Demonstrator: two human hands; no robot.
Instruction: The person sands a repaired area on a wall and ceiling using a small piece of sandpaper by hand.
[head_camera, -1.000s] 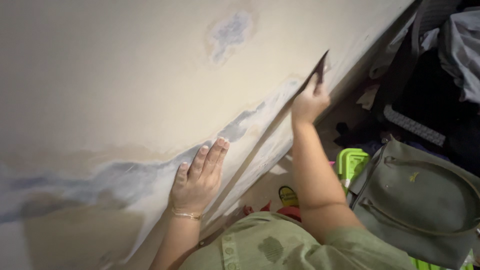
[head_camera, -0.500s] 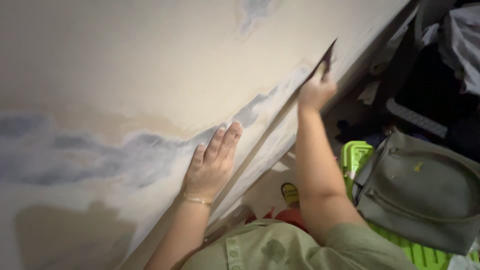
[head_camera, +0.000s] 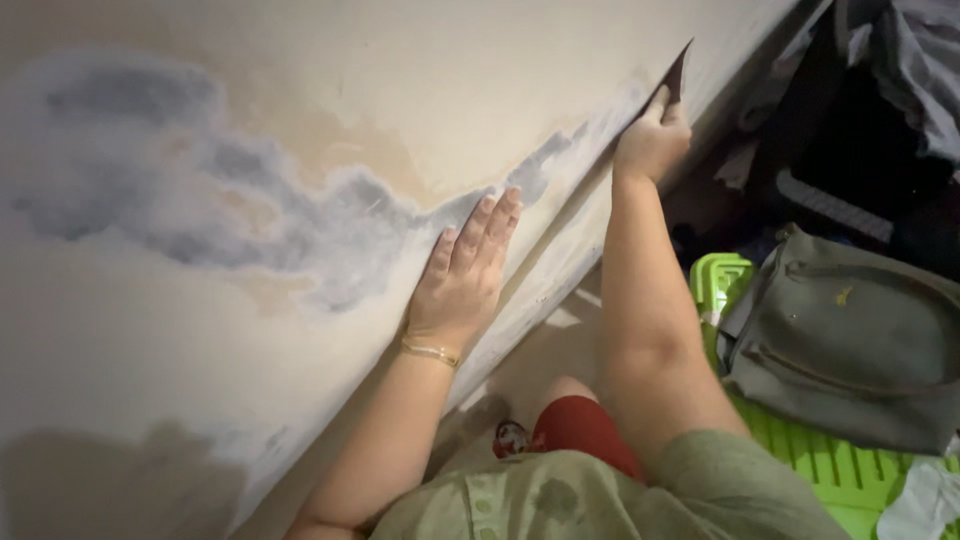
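A cream wall (head_camera: 300, 400) fills the left of the view, with a grey-blue patch (head_camera: 200, 210) where the paint is stained and peeling. My left hand (head_camera: 465, 275) lies flat on the wall at the edge of that patch, fingers together and pointing up; a thin gold bracelet (head_camera: 430, 352) circles the wrist. My right hand (head_camera: 652, 140) is stretched further along the wall and grips a dark flat scraper (head_camera: 678, 70), its blade pressed edge-on against the wall surface.
A grey handbag (head_camera: 850, 340) rests on a bright green plastic crate (head_camera: 800, 440) at the right. Dark clothes and bags (head_camera: 880, 110) pile up behind it. Below me are my green shirt (head_camera: 600, 500) and red shorts (head_camera: 585, 425).
The view has swung so the grey patch now sits higher and larger in the frame. Both hands stay on the wall; the right hand with the scraper has moved slightly further along it.
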